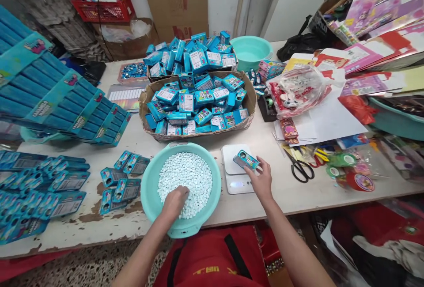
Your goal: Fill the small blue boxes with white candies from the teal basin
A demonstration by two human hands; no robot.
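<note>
Down in the turquoise basin point(214, 190), my left hand point(177, 199) has its fingers drawn together among the small white candies point(185, 172); what they hold, if anything, is hidden. My right hand point(261, 176) grips one end of a small blue box point(246, 159) between thumb and fingers. That box is over the white digital scale point(239, 185), whose display is lit; whether it touches the scale's plate I cannot tell. A round dark opening shows in the box's upper face.
Several blue boxes point(126, 190) stand left of the basin, with more rows point(66, 181) farther left. A carton point(198, 134) of blue boxes is behind it. Black scissors point(302, 170), tape rolls point(349, 159) and a plastic bag point(298, 88) lie right. Stacked blue packs point(59, 88) rise at left.
</note>
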